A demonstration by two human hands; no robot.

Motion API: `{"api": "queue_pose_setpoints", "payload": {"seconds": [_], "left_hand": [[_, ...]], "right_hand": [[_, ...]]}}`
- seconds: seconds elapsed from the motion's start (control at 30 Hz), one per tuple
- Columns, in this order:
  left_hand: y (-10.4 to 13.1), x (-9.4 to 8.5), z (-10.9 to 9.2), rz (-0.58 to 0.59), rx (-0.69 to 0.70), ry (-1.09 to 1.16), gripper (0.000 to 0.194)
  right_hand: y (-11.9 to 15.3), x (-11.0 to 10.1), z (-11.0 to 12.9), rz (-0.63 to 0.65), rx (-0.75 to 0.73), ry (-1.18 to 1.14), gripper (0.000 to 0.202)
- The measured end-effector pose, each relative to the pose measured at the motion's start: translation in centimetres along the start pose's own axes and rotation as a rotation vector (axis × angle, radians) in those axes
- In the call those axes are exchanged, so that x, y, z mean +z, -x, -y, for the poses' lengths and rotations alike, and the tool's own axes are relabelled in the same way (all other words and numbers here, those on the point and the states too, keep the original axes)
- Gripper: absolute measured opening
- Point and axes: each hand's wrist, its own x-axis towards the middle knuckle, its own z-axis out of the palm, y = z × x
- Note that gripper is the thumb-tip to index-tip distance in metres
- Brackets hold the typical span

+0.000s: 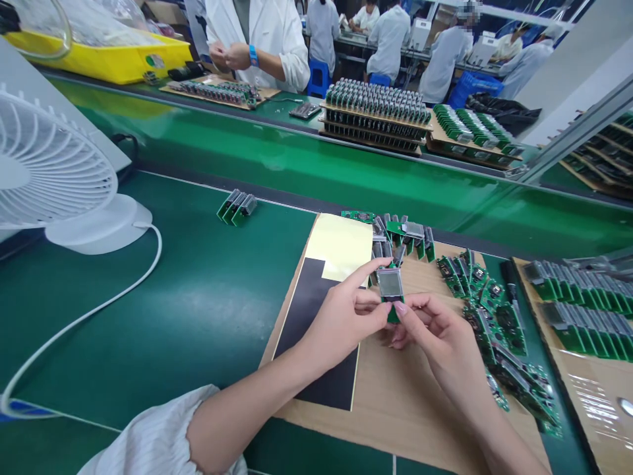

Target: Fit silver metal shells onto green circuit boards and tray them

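Observation:
A small green circuit board with a grey display [390,284] is held up between my two hands, its screen facing me. My left hand [349,310] grips it from the left, index finger along the top edge and thumb at the lower edge. My right hand [430,330] pinches the bottom edge with thumb and fingers. Below lies a cardboard sheet [395,409], with a black sheet [316,330] and a pale yellow sheet [341,241] on its left. Several boards with displays [415,231] stand just behind my hands.
Loose circuit boards [494,316] are heaped on the right, beside a board-filled tray [583,376]. Three or so boards [237,206] stand at the left back. A white fan [99,224] with its cable is far left. Stacked boards [378,109] and a co-worker [262,39] are beyond the ledge.

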Motion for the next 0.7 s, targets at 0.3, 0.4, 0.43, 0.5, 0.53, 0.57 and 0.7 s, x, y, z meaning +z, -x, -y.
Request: {"api": "queue_pose_setpoints", "payload": {"seconds": [0.3,0.4,0.43,0.5,0.53,0.57,0.7], "left_hand": [[0.0,-0.3,0.0,0.029,-0.021,-0.014,0.063],[-0.2,-0.6,-0.1,0.062,-0.062,0.029,0.066],[-0.3,-0.7,-0.2,0.065,-0.072,0.033,0.066],[-0.3,-0.9,-0.3,0.069,-0.079,0.036,0.066],[-0.3,-1.0,-0.3,0.077,-0.076,0.037,0.066],[-0.3,-1.0,-0.3,0.088,-0.07,0.037,0.067],[-0.2,-1.0,-0.2,0.134,-0.057,0.032,0.064]], "right_hand": [[0.2,-0.3,-0.2,0.011,-0.013,-0.003,0.03],[-0.1,-0.8,-0.2,0.08,0.054,-0.027,0.032],[-0.2,-0.9,-0.1,0.099,0.074,-0.036,0.033],[-0.4,-1.1,0.0,0.114,0.096,-0.047,0.037],[-0.4,-1.1,0.0,0.116,0.098,-0.049,0.038],[-0.5,-1.2,0.0,0.113,0.097,-0.047,0.04],[-0.5,-1.0,0.0,0.062,0.09,-0.01,0.042]]}}
